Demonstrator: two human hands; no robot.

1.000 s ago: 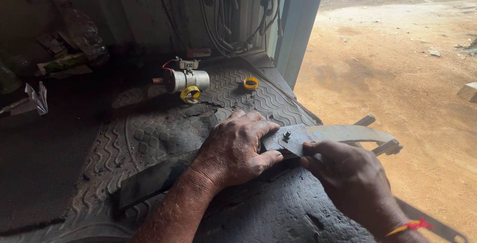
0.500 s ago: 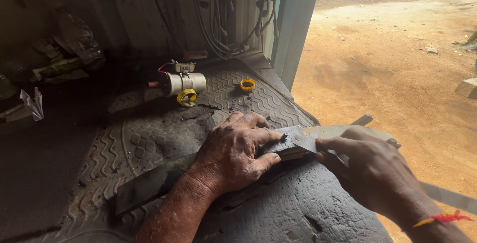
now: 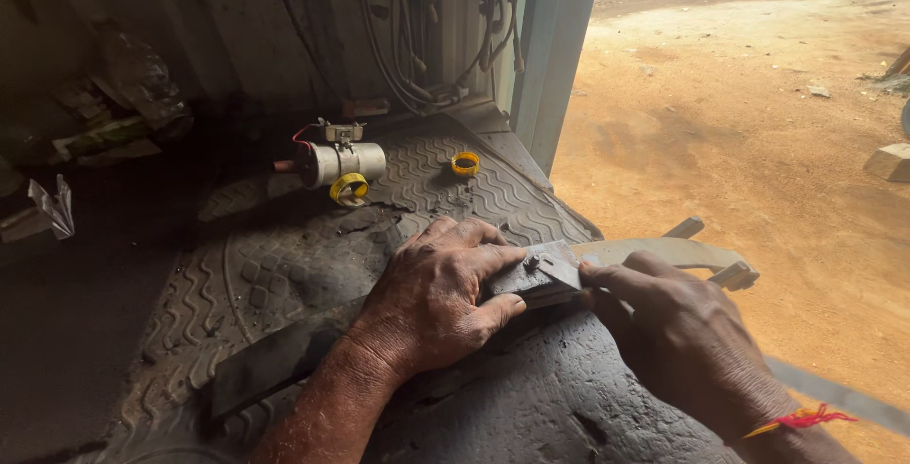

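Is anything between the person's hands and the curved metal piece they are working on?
Nothing visible. The left hand lies flat on the curved metal piece, pinning it to the rubber mat. The right hand touches its grey plate end directly. The small cylindrical part and yellow ring lie farther back, clear of both hands.

The left hand (image 3: 436,298) presses a curved metal piece (image 3: 664,254) onto the rubber mat (image 3: 284,274). The right hand (image 3: 687,336) grips its edge
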